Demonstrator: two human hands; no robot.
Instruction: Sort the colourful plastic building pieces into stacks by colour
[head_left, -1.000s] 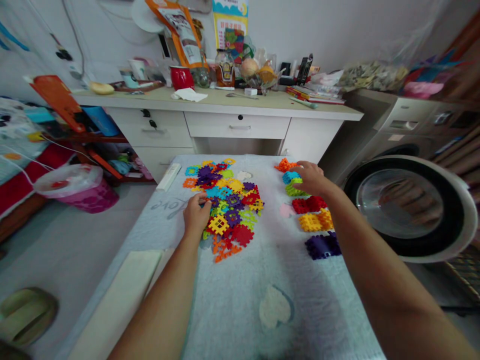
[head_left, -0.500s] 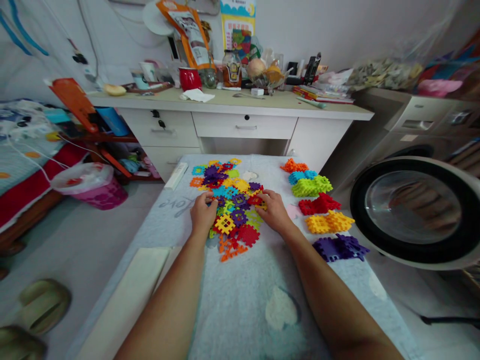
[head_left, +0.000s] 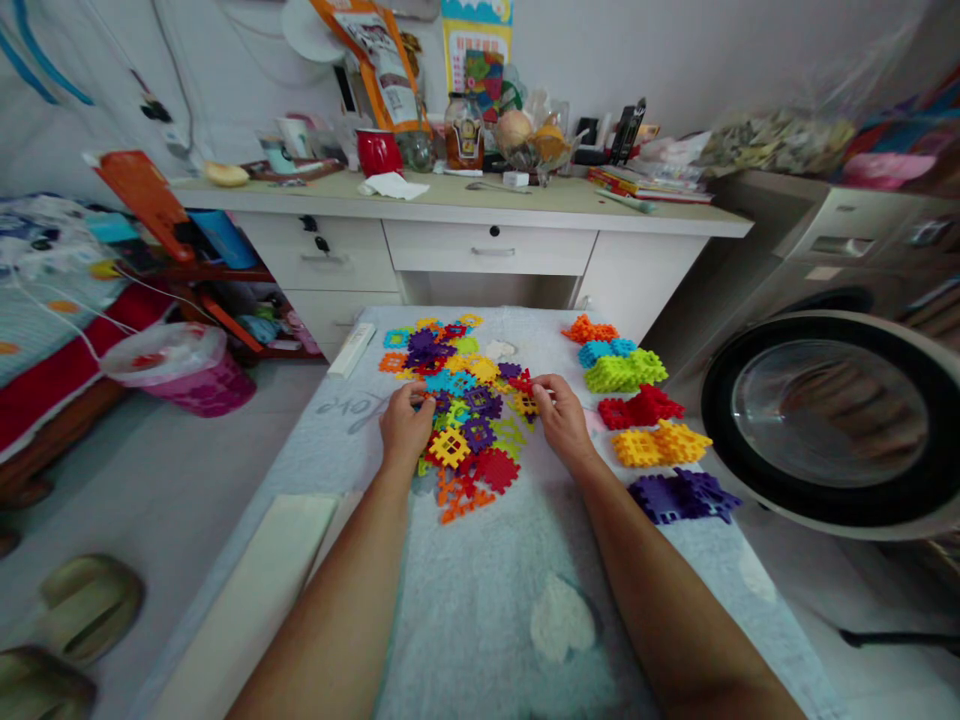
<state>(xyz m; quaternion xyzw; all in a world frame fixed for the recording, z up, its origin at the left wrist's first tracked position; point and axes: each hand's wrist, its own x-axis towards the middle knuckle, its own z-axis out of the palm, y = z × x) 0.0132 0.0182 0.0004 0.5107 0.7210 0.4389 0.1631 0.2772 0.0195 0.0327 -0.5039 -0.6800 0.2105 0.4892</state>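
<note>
A mixed pile of flat, notched plastic building pieces (head_left: 478,400) in several colours lies on the cloth between my hands. My right hand (head_left: 562,420) pinches a red building piece (head_left: 523,383) at the pile's right edge, near a yellow piece (head_left: 525,405). At the left edge, my left hand (head_left: 406,425) has its thumb and fingers curled close together against the pile; whatever lies between them is hidden. To the right of my right hand stand single-colour groups: orange (head_left: 590,329), blue (head_left: 604,351), green (head_left: 626,372), red (head_left: 641,407), yellow (head_left: 660,443) and purple (head_left: 684,496).
A grey cloth (head_left: 480,600) covers the table, with a white box (head_left: 352,350) at its far left. Beyond is a white desk (head_left: 491,245) crowded with jars and a red mug (head_left: 379,152). The open round door of a washing machine (head_left: 832,425) is close on the right.
My right hand has shifted slightly right, drawing the red piece toward the pile's edge and uncovering a yellow piece. My left hand stays in place.
</note>
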